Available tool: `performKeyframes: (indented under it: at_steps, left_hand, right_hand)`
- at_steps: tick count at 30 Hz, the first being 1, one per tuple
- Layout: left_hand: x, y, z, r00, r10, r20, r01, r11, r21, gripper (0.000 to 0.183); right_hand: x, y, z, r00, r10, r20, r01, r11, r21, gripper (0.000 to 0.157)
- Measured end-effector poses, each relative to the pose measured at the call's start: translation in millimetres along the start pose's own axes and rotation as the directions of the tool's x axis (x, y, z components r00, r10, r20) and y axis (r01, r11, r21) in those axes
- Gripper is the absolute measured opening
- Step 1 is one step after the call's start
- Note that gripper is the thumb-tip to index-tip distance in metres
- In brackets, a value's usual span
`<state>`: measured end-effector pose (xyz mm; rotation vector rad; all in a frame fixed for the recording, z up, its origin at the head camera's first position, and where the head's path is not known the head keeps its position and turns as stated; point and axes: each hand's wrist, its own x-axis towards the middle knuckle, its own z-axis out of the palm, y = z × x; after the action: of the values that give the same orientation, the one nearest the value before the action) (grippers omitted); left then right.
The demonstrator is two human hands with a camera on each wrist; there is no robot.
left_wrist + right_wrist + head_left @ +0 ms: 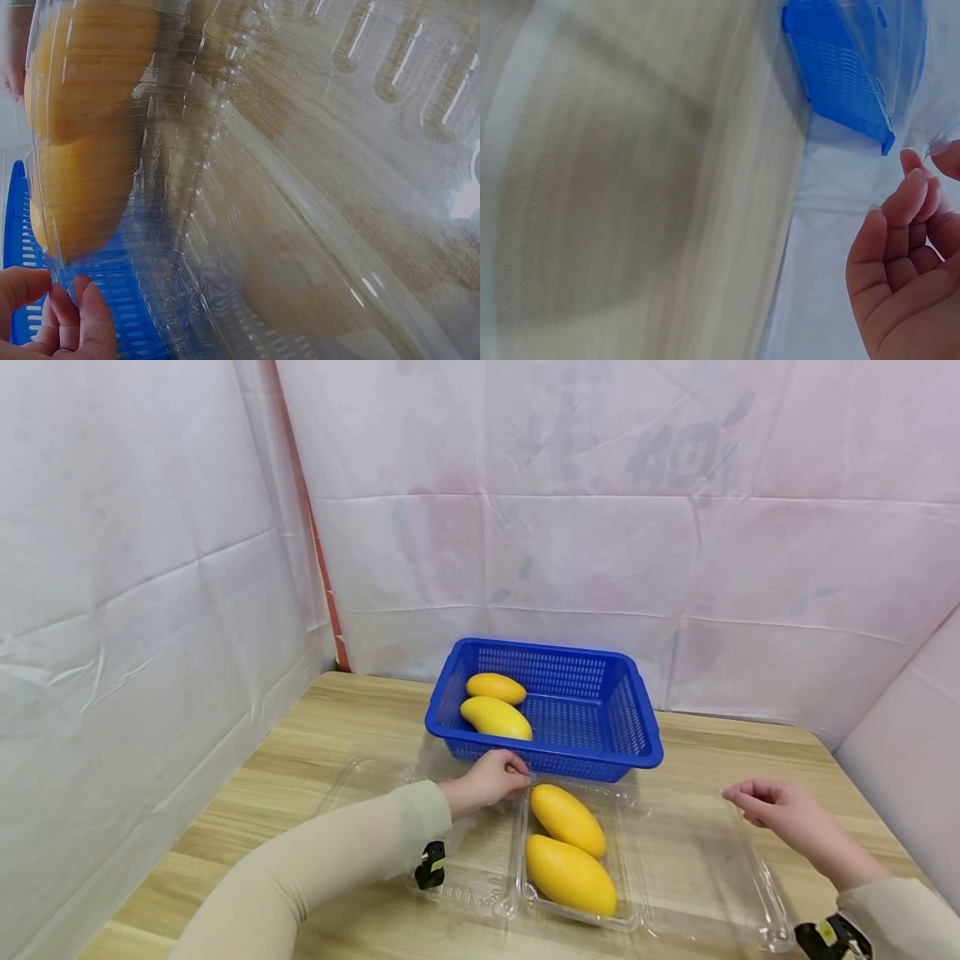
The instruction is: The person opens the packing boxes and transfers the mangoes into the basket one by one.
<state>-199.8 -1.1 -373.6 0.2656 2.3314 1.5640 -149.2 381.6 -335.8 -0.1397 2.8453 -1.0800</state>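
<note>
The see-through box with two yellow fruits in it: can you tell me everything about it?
The box looks like clear, shiny plastic with ridged walls. It sits on the wooden table, nearer the person than the blue basket. Its lid is open, spread to the right. Two yellow fruits lie inside. The left hand pinches its far left corner; the right hand pinches the lid's far right corner.

The head view looks forward and down. The wrist views sit close, sharing the rectangular blue plastic basket [564, 717].
</note>
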Motion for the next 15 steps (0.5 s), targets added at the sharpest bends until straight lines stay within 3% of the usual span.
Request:
performKeyframes:
  at_steps: [15]
  left_hand:
    - [-0.8,-3.2,-3.2,0.999,0.028,0.032,-0.03,0.997,0.064,0.009]
  right_hand:
    - [-3.0,15.9,9.7,0.999,0.005,0.043,-0.003,0.998,-0.061,0.033]
